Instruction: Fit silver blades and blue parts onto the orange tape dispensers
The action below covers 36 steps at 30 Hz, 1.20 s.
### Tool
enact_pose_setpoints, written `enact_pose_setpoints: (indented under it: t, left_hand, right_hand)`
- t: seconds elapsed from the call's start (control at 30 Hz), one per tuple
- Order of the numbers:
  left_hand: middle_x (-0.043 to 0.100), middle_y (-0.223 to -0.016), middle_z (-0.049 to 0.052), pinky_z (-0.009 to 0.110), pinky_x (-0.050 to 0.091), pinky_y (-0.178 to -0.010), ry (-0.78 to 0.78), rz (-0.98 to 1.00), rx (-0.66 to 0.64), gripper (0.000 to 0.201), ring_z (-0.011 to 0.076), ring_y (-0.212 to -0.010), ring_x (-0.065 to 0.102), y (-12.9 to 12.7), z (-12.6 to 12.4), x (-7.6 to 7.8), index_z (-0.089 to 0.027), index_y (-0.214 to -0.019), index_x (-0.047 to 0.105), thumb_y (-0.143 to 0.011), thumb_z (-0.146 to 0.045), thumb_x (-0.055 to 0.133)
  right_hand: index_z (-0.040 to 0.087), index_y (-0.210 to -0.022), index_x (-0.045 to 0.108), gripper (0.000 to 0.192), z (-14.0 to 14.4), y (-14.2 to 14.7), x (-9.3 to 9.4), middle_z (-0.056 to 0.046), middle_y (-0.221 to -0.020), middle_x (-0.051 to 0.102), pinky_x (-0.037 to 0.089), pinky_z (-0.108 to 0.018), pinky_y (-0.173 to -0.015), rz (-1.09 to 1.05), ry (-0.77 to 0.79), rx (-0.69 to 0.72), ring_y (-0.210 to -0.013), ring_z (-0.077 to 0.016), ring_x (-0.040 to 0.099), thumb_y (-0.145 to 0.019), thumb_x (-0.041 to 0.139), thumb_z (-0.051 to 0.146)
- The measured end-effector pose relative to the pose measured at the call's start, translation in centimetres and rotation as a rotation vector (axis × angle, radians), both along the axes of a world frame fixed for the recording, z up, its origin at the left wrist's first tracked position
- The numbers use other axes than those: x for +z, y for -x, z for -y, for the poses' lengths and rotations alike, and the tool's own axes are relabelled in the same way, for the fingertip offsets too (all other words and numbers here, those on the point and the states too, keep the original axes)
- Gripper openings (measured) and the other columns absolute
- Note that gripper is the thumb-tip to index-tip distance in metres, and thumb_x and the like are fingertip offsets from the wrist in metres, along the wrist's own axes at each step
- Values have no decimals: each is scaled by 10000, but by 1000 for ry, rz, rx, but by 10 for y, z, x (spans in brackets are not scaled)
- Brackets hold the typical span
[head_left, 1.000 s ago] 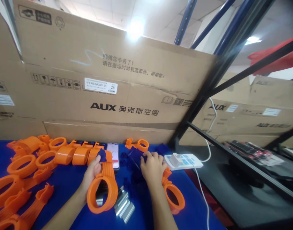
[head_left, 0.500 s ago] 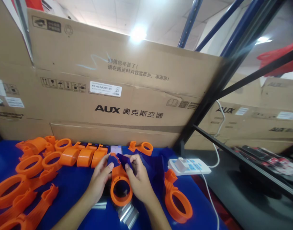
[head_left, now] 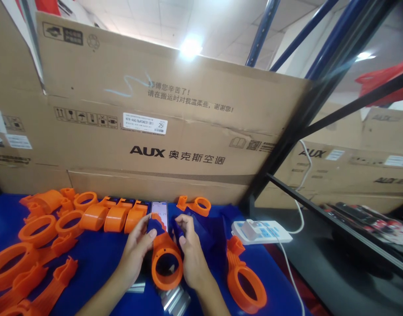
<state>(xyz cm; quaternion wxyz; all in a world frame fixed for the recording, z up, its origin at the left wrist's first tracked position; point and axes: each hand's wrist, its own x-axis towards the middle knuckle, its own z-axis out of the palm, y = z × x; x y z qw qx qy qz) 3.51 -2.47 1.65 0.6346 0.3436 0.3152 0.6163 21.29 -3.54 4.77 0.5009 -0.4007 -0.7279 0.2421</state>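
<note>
Over blue cloth, curled left fingers grip an orange holder, right fingers a blue piece.

The left hand hides part of the orange tape dispenser it grips. Fingers of the right hand cover much of a dark blue piece, so its shape cannot be told. The dispenser's head blocks the phone's lower part; most writing on the screen is too small to read. The ring overlaps silvery metal pieces. The bottom edge cuts both forearms and the white cable. Red-and-black items at right blur.
</note>
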Motion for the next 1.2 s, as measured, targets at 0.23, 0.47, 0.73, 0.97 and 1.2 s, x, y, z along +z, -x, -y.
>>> enact_pose_setpoints:
  t: [0.23,0.47,0.73,0.97,1.2]
  left_hand:
    - [683,-1383,76,416,503,-1083,-93,-122,88,548,319,-1297,617,3,1,0,-291,-1326,658,-810,-359,829]
    - [667,-1407,63,391,495,-1094,-125,-107,101,555,310,-1333,589,4,1,0,-309,-1327,642,-808,-342,834]
    - [655,-1426,81,428,481,-1110,-123,-77,94,599,330,-1347,577,5,-1,0,-301,-1353,628,-795,-338,844]
    - [639,-1455,91,445,463,-1130,-168,-31,64,582,348,-1363,561,11,2,-1,-288,-1365,644,-812,-302,824]
    - [606,-1499,112,492,399,-1177,-178,-18,65,643,388,-1440,473,12,1,4,-269,-1370,650,-768,-388,841]
  right_hand:
    - [246,-1329,554,350,3,4,10,-85,-1238,662,536,-368,-962,92,-85,-19,-1111,-249,655,-991,604,324]
    - [240,-1288,615,326,0,4,12,-85,-1192,695,563,-373,-915,99,-111,-56,-1046,-249,681,-970,649,307]
    - [237,-1248,643,284,-1,5,10,-66,-1115,725,574,-355,-899,89,-57,-11,-992,-230,703,-972,648,302]
    - [228,-1280,607,340,-2,6,8,-84,-1182,736,594,-366,-932,29,-15,29,-1071,-249,721,-956,666,309]
    - [245,-1361,596,529,1,4,11,-111,-1240,722,594,-430,-964,176,-201,-49,-1109,-289,714,-871,771,343]
